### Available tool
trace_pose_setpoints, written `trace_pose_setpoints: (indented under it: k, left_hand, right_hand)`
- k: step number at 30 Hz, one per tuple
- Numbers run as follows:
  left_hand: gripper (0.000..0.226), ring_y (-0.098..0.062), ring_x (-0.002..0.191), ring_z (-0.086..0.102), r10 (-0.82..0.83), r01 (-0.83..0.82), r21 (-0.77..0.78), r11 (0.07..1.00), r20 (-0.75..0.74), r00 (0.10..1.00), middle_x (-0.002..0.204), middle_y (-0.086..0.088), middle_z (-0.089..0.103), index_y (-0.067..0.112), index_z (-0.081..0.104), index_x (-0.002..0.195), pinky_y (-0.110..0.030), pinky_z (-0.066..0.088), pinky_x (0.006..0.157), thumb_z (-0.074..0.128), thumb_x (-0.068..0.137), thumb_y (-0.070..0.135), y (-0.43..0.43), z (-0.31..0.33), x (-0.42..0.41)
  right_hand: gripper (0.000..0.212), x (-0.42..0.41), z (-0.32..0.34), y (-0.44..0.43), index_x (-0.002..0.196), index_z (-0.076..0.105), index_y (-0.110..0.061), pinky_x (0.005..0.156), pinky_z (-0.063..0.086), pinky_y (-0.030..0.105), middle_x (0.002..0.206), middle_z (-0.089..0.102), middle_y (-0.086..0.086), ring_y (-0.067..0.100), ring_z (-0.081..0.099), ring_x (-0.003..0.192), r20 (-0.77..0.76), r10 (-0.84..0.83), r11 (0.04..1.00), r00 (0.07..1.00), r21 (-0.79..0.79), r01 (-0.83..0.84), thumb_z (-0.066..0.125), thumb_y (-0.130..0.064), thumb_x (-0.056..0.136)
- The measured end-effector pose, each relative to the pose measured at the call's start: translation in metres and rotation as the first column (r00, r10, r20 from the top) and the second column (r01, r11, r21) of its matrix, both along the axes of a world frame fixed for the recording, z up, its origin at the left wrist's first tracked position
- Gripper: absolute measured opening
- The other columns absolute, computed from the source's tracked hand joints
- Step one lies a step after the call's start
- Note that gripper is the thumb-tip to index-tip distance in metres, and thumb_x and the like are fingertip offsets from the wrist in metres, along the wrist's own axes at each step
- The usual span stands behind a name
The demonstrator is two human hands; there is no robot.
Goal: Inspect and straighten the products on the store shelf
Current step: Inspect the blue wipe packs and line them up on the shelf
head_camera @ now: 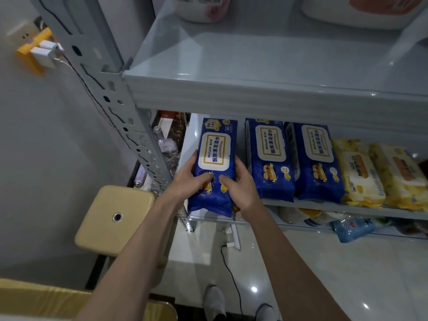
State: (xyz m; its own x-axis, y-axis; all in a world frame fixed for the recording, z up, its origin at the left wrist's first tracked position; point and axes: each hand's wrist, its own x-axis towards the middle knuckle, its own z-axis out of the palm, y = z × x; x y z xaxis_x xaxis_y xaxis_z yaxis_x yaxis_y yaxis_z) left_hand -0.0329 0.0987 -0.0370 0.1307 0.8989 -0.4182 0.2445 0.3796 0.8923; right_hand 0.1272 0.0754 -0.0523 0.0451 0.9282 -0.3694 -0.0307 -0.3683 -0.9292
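While both hands gripped it, held pack (215,149): blue wipes pack, lay lengthways at the left end of the shelf (324,208), near end hanging over the front edge toward the wrists.
Left hand (192,179): fingers curled round the pack's left edge, thumb on the top face.
Right hand (238,184): fingers curled round the right edge, thumb on top just below the white lid flap.
Step (judged): squaring this pack to the row.
How to do it well: likely push with both hands evenly so it slid straight back. Keep the long edge parallel to the pack right of the right hand. Bring the near end level with the neighbours' ends. Soft bag, so squeezing hard would buckle it.
Risk: overhang could tip the pack off if either hand let go early.
Count, blue packs: three. The held one, plus nearer blue pack (269,158) just right of the right hand and farther blue pack (317,161) beyond it; those two touched.
Count, yellow packs: two seen, first yellow pack (359,172) and second yellow pack (398,174), well right of the right hand. Frame edge cut off the row, so more were possible.
Count, hands: two, both on the same pack.
Other: stool (113,218) below-left of the left hand.
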Motion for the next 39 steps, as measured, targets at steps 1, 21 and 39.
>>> trace_pose_setpoints:
  k: [1,21,39]
  left_hand:
    - [0.071,-0.006,0.098,0.068,0.003,-0.003,0.004,1.0,0.002,1.0,0.117,0.007,0.067,0.038,0.038,0.148,-0.016,0.056,0.069,0.067,0.093,0.004,0.005,0.001,0.002]
    - [0.06,-0.007,0.099,0.068,0.038,-0.037,0.021,0.999,-0.006,0.999,0.124,0.004,0.067,0.027,0.047,0.144,-0.018,0.054,0.07,0.066,0.092,0.004,0.04,0.005,0.012]
    - [0.039,-0.009,0.113,0.051,0.18,-0.123,0.221,0.967,-0.26,0.949,0.129,0.005,0.056,0.012,0.052,0.14,-0.025,0.045,0.086,0.058,0.101,0.016,-0.056,0.053,0.021]
  right_hand:
    - [0.069,0.001,0.003,0.006,0.157,0.037,-0.029,0.076,0.062,0.023,0.136,0.06,-0.004,0.008,0.065,0.111,0.001,0.002,1.0,1.0,-0.007,-0.002,0.061,0.001,0.099]
    - [0.064,0.001,0.021,0.043,0.155,0.04,-0.025,0.1,0.054,0.037,0.145,0.057,0.003,0.016,0.056,0.123,0.143,0.012,1.0,0.99,0.005,-0.013,0.056,0.002,0.099]
    - [0.049,0.046,0.072,-0.042,0.15,0.047,-0.021,0.117,0.042,0.042,0.15,0.047,0.001,0.017,0.047,0.139,0.56,0.025,0.988,0.828,0.114,-0.106,0.06,-0.022,0.103]
